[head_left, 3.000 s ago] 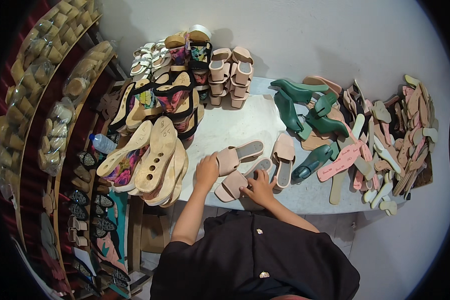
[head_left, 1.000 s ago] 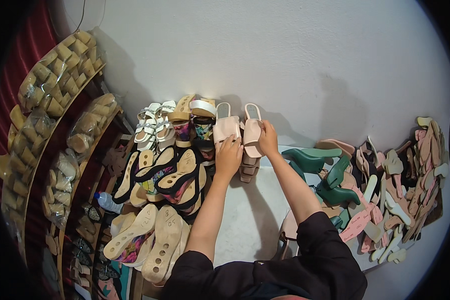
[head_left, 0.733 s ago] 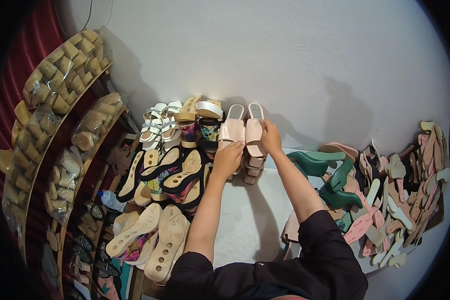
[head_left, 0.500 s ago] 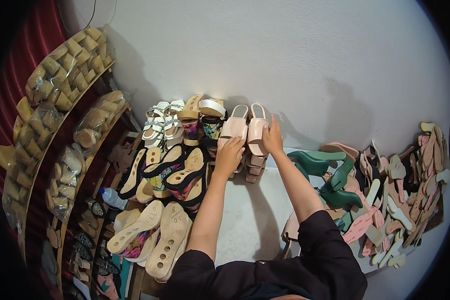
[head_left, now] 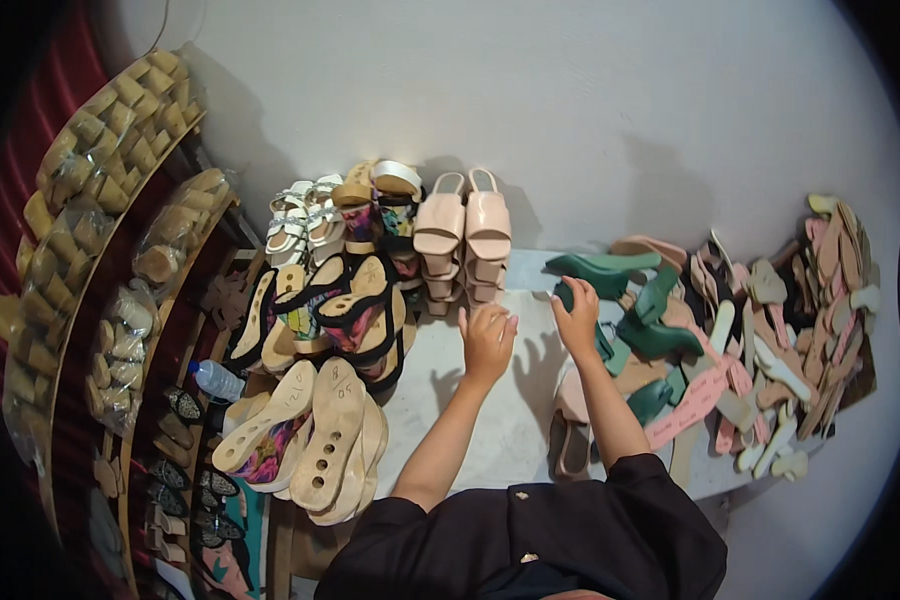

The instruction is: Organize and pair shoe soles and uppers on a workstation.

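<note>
The glossy pale-pink, square-toed slide sandals (head_left: 488, 225) stand in two stacked columns at the far middle of the white-topped table (head_left: 435, 385), and that stacking looks largely done. Left hand (head_left: 487, 343) and right hand (head_left: 576, 318) are empty, fingers loosely spread, on the columns' near side. One matching pale-pink sandal (head_left: 571, 398) lies apart at near right, seemingly left unstacked.

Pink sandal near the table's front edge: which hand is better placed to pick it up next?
Right, probably: the right hand looks empty, and the pink sandal lies beside its forearm; the left hand is nearer the stacked sandals.
</note>
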`<action>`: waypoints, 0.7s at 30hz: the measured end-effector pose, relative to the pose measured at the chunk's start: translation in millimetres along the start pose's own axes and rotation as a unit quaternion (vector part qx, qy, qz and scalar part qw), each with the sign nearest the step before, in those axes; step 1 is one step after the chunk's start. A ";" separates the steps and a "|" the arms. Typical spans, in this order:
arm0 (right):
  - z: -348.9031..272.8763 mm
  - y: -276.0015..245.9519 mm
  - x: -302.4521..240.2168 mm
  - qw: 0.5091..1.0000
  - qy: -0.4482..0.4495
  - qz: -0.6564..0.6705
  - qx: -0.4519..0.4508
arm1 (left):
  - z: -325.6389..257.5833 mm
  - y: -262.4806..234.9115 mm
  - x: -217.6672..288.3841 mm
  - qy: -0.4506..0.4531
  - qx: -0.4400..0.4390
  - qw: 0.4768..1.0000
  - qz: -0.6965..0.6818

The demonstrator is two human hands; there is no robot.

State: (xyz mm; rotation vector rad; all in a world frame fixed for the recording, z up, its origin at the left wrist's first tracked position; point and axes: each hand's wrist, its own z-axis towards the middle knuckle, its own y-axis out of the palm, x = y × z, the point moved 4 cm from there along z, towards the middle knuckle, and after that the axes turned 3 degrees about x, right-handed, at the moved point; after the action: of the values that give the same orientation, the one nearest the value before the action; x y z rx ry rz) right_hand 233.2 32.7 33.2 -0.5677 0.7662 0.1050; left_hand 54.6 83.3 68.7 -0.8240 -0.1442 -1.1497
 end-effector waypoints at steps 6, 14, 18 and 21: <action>-95.4 -74.1 41.3 0.998 0.048 -0.044 -0.027 | -114.1 -8.1 30.8 0.011 -0.093 0.995 -0.017; -200.5 -126.2 36.5 0.988 0.091 -0.099 -0.071 | -167.7 8.8 74.6 0.021 -0.192 0.980 -0.044; -211.9 -139.6 31.8 0.983 0.101 -0.122 -0.088 | -174.6 20.0 90.3 0.032 -0.227 0.972 -0.056; -202.3 -158.8 42.1 0.980 0.107 -0.136 -0.102 | -178.9 30.8 103.7 0.040 -0.250 0.965 -0.062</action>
State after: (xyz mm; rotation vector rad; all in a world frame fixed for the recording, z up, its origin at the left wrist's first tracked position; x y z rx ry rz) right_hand 183.2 -211.9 -41.6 -0.8845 0.8841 -0.1343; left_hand 72.3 -104.5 -21.2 -1.2243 0.1731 -1.3590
